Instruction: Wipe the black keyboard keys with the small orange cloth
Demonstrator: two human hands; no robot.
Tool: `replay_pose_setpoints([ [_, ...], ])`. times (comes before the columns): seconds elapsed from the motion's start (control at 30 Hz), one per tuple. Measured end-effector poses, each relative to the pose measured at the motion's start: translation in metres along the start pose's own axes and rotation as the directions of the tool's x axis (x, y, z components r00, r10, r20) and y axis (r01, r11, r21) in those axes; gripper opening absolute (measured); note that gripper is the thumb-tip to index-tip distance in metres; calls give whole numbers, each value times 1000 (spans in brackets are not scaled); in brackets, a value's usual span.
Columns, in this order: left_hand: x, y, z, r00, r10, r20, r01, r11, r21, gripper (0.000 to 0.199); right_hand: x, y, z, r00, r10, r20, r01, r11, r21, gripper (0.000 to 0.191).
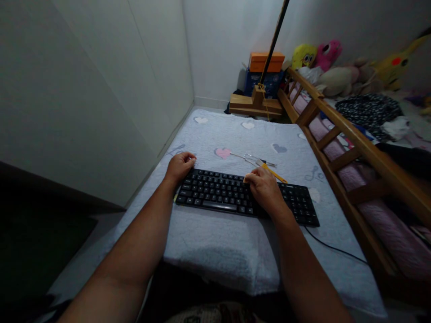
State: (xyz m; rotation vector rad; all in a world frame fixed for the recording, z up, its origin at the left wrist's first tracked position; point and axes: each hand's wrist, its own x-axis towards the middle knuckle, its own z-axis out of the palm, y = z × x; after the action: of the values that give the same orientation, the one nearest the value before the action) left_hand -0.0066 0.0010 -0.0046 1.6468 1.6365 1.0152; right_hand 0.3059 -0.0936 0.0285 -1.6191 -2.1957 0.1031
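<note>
A black keyboard (215, 190) lies flat in front of me, slightly angled, with its cable running off to the lower right. My left hand (180, 167) is closed at its back left corner, fingers curled against the edge. Over the right part of the keys, my right hand (264, 186) pinches a small pale pad (248, 178); its exact kind is hard to make out. Just behind the keyboard lie a brush with a yellow handle (274, 173) and some thin metal tweezers-like tools (251, 158), partly overlapping.
A light blue quilted cloth (215, 233) with hearts covers the table. A pale panel wall (134, 89) stands at left, a wooden bed rail (343, 134) at right with plush toys beyond. At the back are a wooden stand (256, 105) with a pole and an orange box (266, 62).
</note>
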Motion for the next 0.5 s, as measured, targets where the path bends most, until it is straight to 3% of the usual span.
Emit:
replay_pose_setpoints([
  [0.23,0,-1,0,1000,-2,8,2,1000,-14,31,-8,16,-8,1000,15,-21,-16,999,-47,27],
  [0.5,1,1,-1,1000,-6,20,6,1000,6,29,-14,35,-21,990,137,21,-134,983,-124,29],
])
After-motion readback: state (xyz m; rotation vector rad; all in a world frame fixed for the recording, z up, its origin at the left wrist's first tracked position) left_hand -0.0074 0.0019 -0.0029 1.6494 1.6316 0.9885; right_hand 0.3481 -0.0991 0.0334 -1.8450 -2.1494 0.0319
